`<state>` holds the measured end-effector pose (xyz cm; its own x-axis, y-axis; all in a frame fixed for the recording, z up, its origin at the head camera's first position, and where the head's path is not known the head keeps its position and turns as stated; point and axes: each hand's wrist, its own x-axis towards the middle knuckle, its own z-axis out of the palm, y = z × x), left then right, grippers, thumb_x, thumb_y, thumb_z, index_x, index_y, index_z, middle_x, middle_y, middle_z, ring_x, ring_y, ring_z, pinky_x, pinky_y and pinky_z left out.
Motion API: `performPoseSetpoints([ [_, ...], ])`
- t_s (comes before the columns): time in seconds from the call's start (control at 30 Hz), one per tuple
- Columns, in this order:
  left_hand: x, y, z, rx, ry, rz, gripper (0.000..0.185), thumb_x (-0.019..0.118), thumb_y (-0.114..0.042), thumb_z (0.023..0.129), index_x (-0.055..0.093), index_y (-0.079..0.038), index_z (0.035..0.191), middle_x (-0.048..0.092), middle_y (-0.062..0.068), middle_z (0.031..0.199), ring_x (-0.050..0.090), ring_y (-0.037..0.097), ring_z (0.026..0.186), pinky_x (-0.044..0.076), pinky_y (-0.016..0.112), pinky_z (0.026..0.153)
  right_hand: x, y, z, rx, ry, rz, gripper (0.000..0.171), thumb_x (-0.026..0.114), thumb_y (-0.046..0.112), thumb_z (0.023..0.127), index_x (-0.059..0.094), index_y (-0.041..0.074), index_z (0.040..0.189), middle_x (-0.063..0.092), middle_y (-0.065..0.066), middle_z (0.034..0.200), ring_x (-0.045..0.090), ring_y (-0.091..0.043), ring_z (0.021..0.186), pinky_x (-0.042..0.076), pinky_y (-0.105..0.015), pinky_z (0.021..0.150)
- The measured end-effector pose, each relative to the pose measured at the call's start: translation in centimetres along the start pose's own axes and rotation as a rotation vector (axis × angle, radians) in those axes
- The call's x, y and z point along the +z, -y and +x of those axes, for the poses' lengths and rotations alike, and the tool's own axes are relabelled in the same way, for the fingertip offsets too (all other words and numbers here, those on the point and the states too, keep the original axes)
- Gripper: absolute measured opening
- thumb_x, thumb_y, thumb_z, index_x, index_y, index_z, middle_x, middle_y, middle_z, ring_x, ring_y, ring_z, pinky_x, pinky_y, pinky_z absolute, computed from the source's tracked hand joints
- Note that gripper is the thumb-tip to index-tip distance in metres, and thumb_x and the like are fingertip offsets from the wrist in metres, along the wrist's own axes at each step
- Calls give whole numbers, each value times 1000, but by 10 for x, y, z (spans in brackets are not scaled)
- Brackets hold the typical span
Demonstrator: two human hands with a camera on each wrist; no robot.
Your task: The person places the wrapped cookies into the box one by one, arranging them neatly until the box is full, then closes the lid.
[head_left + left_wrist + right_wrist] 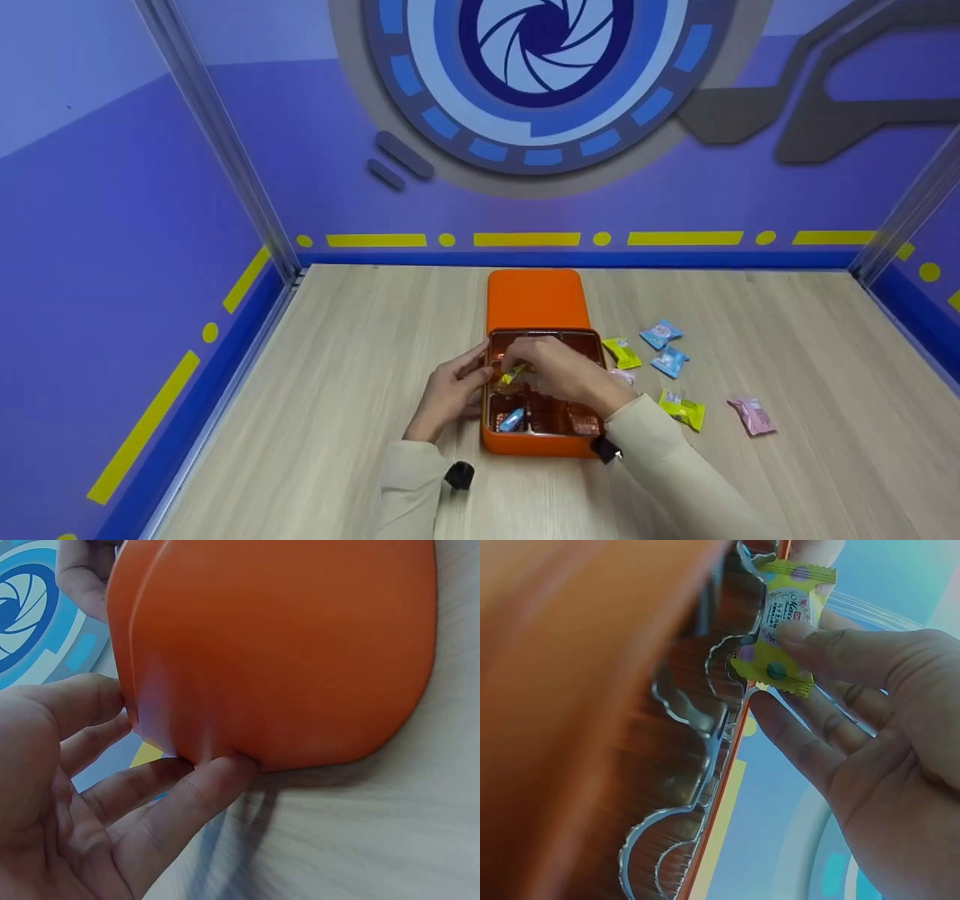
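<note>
The right hand (559, 371) pinches a yellow wrapped candy (780, 630) between thumb and forefinger, over the left-hand compartments of the orange compartment box (525, 442). The left hand (450, 390), fingers straight, presses against the box's left wall.

Risk, as we judge it: the pinch is light and held by the wrapper, so the candy could slip, catch on the scalloped foil divider (705, 720) and land astride two compartments; a nudge could also slide the box across the bench (337, 360).

Count: we see one box, its lid (534, 298) behind it; one blue candy (512, 420) inside; six candies loose on the bench: two yellow, two blue, two pink.
</note>
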<state>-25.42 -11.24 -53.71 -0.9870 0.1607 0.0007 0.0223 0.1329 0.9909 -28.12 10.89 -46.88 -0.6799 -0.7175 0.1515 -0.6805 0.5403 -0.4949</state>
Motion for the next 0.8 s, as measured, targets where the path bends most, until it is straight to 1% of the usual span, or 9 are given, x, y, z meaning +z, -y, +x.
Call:
performPoseSetpoints([
  [0.13,0,0,0,-5,8,-10,53,67,-26,108,53,-22,159,52,18,157,68,33,121,64,47,79,0,0,0,-7,-4,10,22,74,-6,96,78,10,112,75,-3,112,69,-21,103,58,-39,98],
  [0.3,-1,1,0,-8,11,-4,53,66,-26,108,53,-23,159,54,16,156,67,32,123,64,45,79,1,0,0,-4,-6,13,21,73,-5,98,79,8,114,75,-3,112,71,-23,103,58,-40,98],
  [0.53,-1,0,0,-25,4,15,52,66,-28,108,54,-28,158,59,11,152,68,29,121,64,43,79,1,-2,0,-4,-12,16,20,74,-2,98,79,7,115,75,-4,112,71,-23,103,58,-41,98],
  [0.67,-2,1,1,-16,4,20,52,67,-28,108,54,-27,159,61,11,150,68,28,120,64,43,79,0,-2,-1,-13,-22,14,19,75,-2,97,78,7,114,75,-3,111,71,-23,103,58,-40,98],
  [0.8,-1,0,0,-7,5,27,53,67,-29,108,53,-26,159,60,12,150,67,29,123,64,44,80,-1,-2,-2,-22,-32,29,20,76,-3,97,78,6,114,75,-6,111,71,-26,104,58,-42,98],
])
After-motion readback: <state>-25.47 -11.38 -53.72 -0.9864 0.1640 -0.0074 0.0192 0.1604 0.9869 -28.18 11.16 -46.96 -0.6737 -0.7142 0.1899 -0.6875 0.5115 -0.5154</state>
